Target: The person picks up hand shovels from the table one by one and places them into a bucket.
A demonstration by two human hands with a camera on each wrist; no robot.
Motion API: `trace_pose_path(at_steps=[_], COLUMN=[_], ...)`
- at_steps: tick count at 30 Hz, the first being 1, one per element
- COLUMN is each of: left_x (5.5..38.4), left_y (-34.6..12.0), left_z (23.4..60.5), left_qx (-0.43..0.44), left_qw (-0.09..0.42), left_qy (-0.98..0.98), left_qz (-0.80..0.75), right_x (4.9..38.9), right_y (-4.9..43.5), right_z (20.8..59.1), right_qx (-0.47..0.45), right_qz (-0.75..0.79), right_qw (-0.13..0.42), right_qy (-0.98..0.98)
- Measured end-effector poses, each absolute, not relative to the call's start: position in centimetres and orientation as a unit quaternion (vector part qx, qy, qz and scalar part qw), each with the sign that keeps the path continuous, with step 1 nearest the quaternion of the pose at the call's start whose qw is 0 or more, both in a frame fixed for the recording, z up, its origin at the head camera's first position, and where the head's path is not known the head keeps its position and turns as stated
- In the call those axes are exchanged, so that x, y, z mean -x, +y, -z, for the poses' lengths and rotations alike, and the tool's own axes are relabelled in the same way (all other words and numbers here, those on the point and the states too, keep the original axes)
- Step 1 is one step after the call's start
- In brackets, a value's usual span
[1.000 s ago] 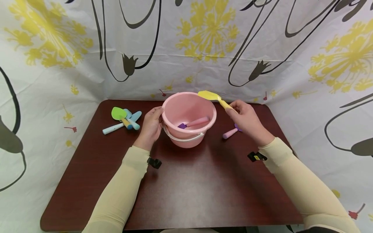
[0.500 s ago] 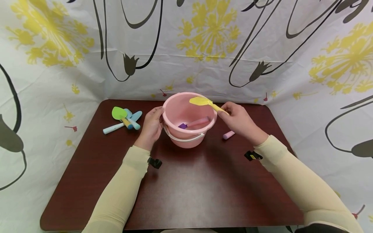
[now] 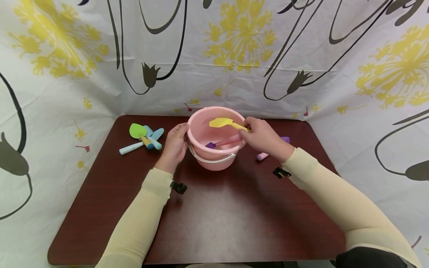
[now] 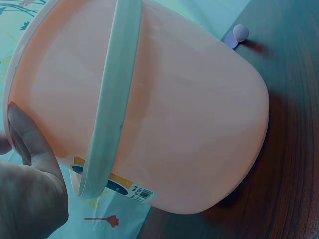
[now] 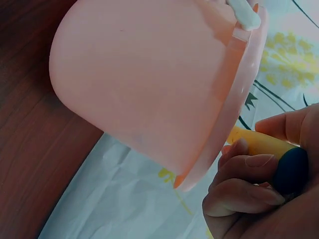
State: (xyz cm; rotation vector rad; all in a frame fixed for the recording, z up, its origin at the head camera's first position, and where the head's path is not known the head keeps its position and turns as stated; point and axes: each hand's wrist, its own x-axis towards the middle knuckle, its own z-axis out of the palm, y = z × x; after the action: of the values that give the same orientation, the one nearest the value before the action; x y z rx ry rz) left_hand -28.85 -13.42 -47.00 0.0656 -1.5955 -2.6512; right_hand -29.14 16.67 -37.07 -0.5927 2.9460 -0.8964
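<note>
On the dark red table, toward the far side, stands a pink bucket, its left rim pinched by the left hand. The right hand grips a yellow shovel by its handle at the bucket's right rim, with the blade over the opening. Only the head view looks inside, where a pink-handled tool with a purple head lies. The right wrist view alone reveals the dark blue end cap of the shovel's handle, with fingers curled round the grip. From the left wrist, a barcode label shows on the bucket's outer wall, beside the white bail. Right of the bucket lies another pink-handled piece, probably purple-headed, though the right hand and wrist partly cover it. Well apart on the left, a green-headed shovel lies across light-blue tools.
</note>
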Motion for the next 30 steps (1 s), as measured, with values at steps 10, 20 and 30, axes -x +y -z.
trace_pose_path(at_steps=[10,20,30], left_x=[28.9,29.0,29.2], left_y=[-13.6,-13.5,-13.3], left_z=[47.0,47.1,47.3], left_qx=[-0.027,-0.035,-0.041], left_qw=[0.025,0.021,0.017], left_qy=[-0.515,-0.515,-0.51], left_qz=[0.856,0.856,0.859], right_x=[29.8,30.3,31.2], right_y=[14.4,11.8,10.9], right_z=[36.5,36.5,36.7], right_qx=[0.203,0.218,0.212], right_qz=[0.244,0.168,0.14], right_qw=[0.036,0.034,0.034], right_qy=[0.948,0.961,0.967])
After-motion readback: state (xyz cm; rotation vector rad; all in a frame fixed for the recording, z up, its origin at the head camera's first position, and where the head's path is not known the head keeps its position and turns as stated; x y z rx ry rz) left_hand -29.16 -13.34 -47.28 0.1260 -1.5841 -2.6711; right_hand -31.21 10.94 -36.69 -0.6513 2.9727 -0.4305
